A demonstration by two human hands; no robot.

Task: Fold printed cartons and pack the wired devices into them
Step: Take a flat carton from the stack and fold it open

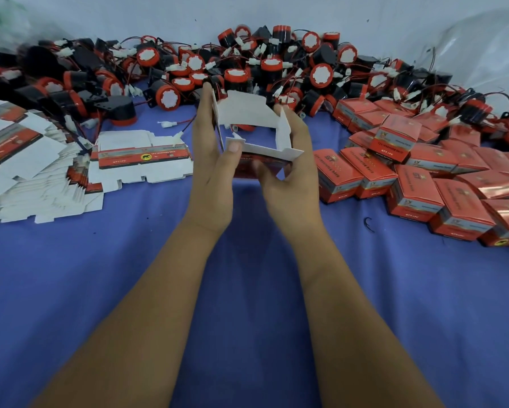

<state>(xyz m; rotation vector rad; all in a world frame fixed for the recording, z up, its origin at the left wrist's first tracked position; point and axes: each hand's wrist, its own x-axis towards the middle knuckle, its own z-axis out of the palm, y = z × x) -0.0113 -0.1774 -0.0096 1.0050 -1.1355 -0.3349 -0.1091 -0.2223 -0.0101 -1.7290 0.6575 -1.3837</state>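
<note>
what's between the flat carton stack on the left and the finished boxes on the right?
In the head view, both hands sit between the flat carton stack and the finished boxes: left hand and right hand hold a half-folded carton above the blue cloth.

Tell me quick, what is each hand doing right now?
Left hand: holds the carton, thumb pinching its near flap.
Right hand: holds the same carton on its other side, fingers curled under it.
</note>
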